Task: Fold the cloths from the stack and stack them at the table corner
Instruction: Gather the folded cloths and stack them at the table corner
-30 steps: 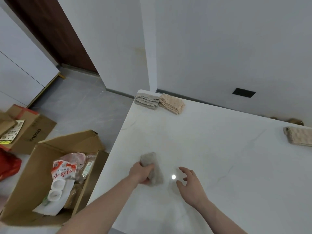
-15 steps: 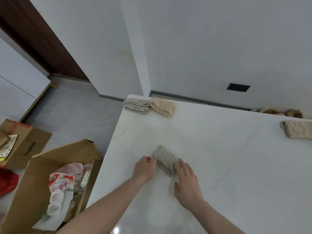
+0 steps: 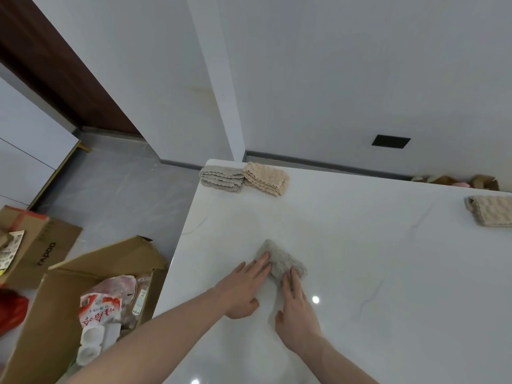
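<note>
A small folded grey cloth [image 3: 282,260] lies flat on the white marble table [image 3: 360,273]. My left hand [image 3: 245,286] rests flat with its fingertips on the cloth's left end. The fingertips of my right hand [image 3: 296,306] press the cloth's near right edge. Both hands have straight, spread fingers and grip nothing. At the table's far left corner sit a folded grey stack [image 3: 221,178] and a folded beige stack [image 3: 266,178] side by side. A beige cloth [image 3: 490,210] lies at the right edge of the view.
Left of the table, on the grey floor, stands an open cardboard box [image 3: 55,314] with food packets. Another flat box [image 3: 41,245] lies farther left. A white wall with a black socket [image 3: 390,141] runs behind the table. Small brown objects [image 3: 457,181] lie past the table's far edge.
My left hand let go of the grey cloth and now lies flat on it. My right hand moved onto the cloth. The cloth now lies diagonally, pressed flat.
</note>
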